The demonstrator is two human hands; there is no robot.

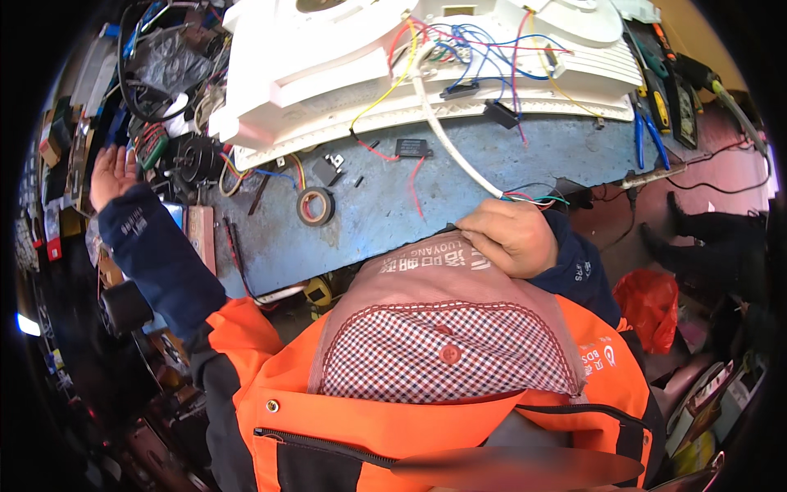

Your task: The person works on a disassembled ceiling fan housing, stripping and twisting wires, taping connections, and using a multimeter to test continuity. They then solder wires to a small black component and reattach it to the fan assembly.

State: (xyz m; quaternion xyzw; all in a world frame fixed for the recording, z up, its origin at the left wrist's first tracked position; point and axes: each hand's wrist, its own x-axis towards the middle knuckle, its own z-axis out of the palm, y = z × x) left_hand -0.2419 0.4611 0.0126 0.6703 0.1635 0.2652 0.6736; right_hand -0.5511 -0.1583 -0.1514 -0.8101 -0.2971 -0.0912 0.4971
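My left hand (112, 178) reaches to the far left with its fingers stretched out and slightly apart, palm showing, nothing in it. It is beside a green and red tool or meter (151, 146) among the clutter. At the table's front edge, my right hand (512, 238) is closed, thumb and fingers pressed together. Whatever it pinches, if anything, is hidden. Just beyond its knuckles ends a white cable (452, 139) with thin coloured wires fanning out. That cable runs to a white plastic housing (328, 90) with loose blue, red and yellow wires. A black capacitor-like block (413, 148) with red leads lies nearby.
On the blue tabletop (369, 197) are a roll of black tape (315, 206) and a small grey part (327, 171). Blue-handled pliers (645, 135) and yellow-handled tools (658, 107) lie at right. Tangled parts crowd the left. A red bag (648, 307) sits below, right.
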